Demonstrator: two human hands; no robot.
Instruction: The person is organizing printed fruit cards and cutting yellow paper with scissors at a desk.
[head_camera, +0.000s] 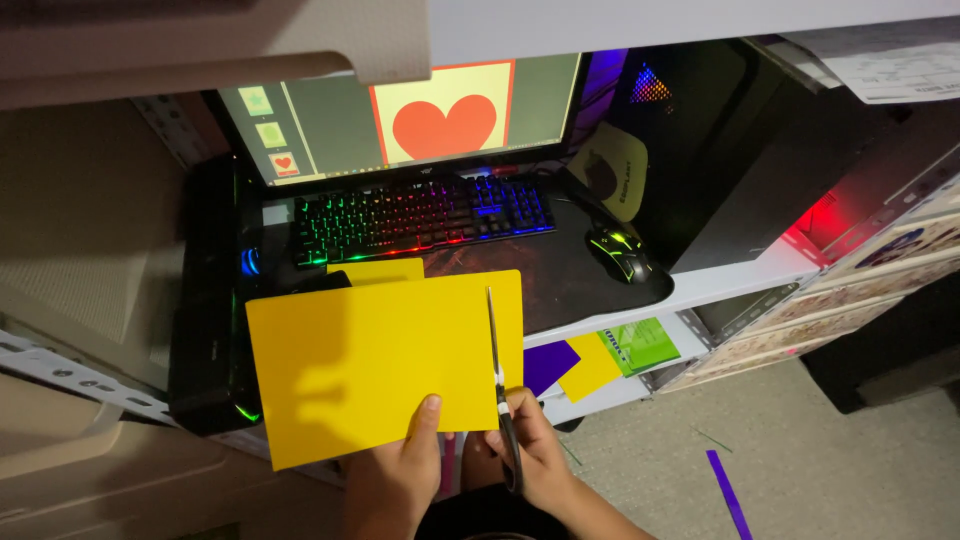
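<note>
My left hand (405, 468) pinches the lower edge of a yellow paper sheet (360, 365), thumb on top, holding it in front of the desk. My right hand (530, 455) grips a pair of scissors (497, 370) by the handles. The blades point up and away, lying along a cut near the sheet's right side. A narrow yellow strip (510, 320) sits to the right of the blades, still joined at the top.
A lit rainbow keyboard (420, 215), a glowing mouse (618, 250) and a monitor showing a red heart (445, 125) sit on the dark desk. Purple, yellow and green papers (600, 355) lie on a lower white shelf. A purple strip (728, 492) lies on the floor.
</note>
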